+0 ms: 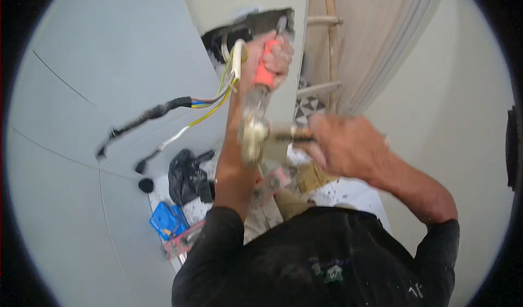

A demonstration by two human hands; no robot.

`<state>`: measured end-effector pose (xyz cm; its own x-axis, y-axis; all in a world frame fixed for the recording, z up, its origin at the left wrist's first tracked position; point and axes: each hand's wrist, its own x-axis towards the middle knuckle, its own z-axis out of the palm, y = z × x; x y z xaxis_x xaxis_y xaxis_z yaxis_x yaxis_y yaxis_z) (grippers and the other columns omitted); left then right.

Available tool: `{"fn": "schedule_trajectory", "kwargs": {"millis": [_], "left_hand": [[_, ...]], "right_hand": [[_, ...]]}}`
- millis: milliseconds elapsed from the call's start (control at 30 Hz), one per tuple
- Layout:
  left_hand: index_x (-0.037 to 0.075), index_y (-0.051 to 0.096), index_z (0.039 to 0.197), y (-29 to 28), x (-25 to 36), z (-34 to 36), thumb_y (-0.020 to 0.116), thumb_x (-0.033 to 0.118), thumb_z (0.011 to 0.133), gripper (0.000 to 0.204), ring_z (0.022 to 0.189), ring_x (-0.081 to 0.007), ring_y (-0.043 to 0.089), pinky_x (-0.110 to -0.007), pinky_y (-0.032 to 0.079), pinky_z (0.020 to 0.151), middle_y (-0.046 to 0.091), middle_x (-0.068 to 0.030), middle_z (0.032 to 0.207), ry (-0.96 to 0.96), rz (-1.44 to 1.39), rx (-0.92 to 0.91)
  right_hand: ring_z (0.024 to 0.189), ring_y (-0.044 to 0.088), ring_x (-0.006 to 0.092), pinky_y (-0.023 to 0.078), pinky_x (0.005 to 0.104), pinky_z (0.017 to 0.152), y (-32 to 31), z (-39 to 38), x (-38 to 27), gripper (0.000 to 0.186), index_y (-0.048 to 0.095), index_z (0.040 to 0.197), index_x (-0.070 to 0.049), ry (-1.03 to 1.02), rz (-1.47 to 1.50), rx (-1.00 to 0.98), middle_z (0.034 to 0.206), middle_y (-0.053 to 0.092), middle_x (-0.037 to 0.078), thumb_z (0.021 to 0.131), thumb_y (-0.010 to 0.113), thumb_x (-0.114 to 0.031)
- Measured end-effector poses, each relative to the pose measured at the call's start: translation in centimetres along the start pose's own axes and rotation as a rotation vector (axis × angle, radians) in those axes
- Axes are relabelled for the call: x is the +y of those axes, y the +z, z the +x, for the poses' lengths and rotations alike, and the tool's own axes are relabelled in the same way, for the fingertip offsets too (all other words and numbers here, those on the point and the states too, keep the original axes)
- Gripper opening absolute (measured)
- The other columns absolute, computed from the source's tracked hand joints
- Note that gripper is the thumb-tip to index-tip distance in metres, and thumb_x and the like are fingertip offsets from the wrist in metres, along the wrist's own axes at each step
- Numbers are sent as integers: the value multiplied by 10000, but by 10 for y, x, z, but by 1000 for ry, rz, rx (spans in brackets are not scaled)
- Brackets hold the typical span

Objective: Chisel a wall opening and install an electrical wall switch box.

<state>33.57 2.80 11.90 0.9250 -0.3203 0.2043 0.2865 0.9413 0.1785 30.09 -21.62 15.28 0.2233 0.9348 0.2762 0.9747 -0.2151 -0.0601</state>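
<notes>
Chisel (265, 77): one, at the lower right edge of a single jagged opening (260, 23) in the pale wall. Handle bright orange-red; shank pale grey, tip end against or inside the opening's right end, exact contact unclear. Butt end points down, away from the opening.

Hands: two. Left hand (279, 61) clenched round the chisel's handle, just below the opening. Right hand (346, 143) grips one hammer (253, 139), below and right of the opening. Hammer head light metallic, smeared by motion blur; cannot tell whether it meets the chisel's butt.

Cable bundle (237, 67): one, hanging out at the opening's left part; white sheath, coloured wires, two dark ends drooping lower left.

Well below and left of the opening: one black plastic bag (185, 179), one blue packet (166, 220). Right of it: one wooden frame (331, 50), one upright and two crosspieces visible.
</notes>
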Motion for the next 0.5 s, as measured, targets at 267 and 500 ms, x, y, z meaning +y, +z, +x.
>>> {"fn": "schedule_trajectory", "kwargs": {"millis": [267,500], "left_hand": [[37,459,869,5,5,2,431,210,944,191,420,-72,415,-206,370,342,451,-8,667,18,3,49],[92,491,853,-12,-18,-11,393,293,958,247,388,-63,388,-215,363,320,438,12,629,108,240,114]], "right_hand": [[575,561,293,439,396,477,14,-7,5,382,477,780,-54,116,-43,-36,660,500,93,777,642,-398],[544,575,295,456,396,468,11,-49,-9,379,497,820,-35,-4,231,114,627,534,128,786,671,-370]]}}
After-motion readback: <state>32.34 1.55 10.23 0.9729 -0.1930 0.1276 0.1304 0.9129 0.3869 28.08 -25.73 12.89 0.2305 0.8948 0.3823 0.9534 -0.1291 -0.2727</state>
